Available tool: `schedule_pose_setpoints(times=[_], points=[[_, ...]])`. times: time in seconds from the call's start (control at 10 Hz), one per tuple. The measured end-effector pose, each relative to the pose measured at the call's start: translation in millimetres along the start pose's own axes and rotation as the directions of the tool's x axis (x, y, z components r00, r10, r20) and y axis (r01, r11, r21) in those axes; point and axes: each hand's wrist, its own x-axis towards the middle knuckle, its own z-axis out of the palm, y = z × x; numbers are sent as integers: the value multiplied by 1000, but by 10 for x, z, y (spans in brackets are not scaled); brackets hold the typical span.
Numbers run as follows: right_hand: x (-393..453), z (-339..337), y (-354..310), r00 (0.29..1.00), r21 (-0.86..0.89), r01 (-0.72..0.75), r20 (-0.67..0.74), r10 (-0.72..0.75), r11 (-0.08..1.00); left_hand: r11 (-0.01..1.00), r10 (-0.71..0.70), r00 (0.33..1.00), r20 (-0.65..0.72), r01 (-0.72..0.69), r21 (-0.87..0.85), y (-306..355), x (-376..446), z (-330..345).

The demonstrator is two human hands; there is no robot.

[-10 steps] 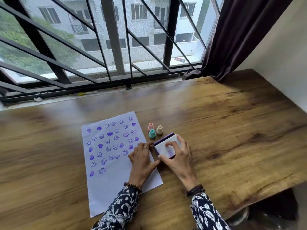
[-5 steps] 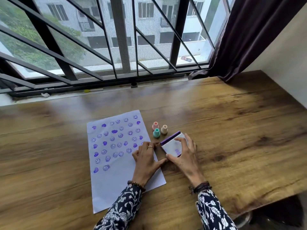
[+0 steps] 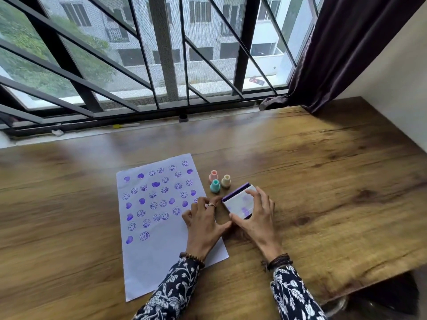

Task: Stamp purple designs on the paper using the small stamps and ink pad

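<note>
A white paper (image 3: 161, 262) lies on the wooden table, covered in its upper half with several purple smiley and heart prints. Three small stamps stand upright just right of it: pink (image 3: 213, 175), cream (image 3: 226, 180) and teal (image 3: 215, 186). A small ink pad (image 3: 238, 203) with a white, purple-smudged lid and purple edge sits below the stamps. My right hand (image 3: 256, 218) grips the pad from the right, thumb at its near corner and fingers over its top. My left hand (image 3: 204, 224) rests on the paper's right edge, fingertips touching the pad's left side.
The wooden table (image 3: 335, 192) ends at a window with black bars (image 3: 161, 54) at the back and a wall on the right. A dark curtain (image 3: 346, 47) hangs at the back right corner. The table's near right edge drops off by my right sleeve.
The camera has shifted slightly, so everything sits a little further right in view. Both hands stay at the ink pad; its lid looks a bit lower.
</note>
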Motion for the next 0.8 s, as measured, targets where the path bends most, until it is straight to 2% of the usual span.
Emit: schedule_pose_setpoints(times=[0.2,0.4,0.6,0.7,0.8], points=[[29,2,6,1000,78,-5,-4,5,997,1000,0,1000,13,0,19,-17,-1,3],[96,24,-62,999,-8,-40,-17,40,999,1000,-8,1000,24,8,20,-9,15,1],[42,63,-56,998,8,-48,-34,48,999,1000,-2,999,43,1,19,-17,14,-3],[32,108,-62,997,42,-62,-40,64,997,998,59,996,62,-60,21,-90,13,-19],[-50,163,-119,993,45,-28,-115,33,999,995,90,995,47,-88,-43,-161,-19,-41]])
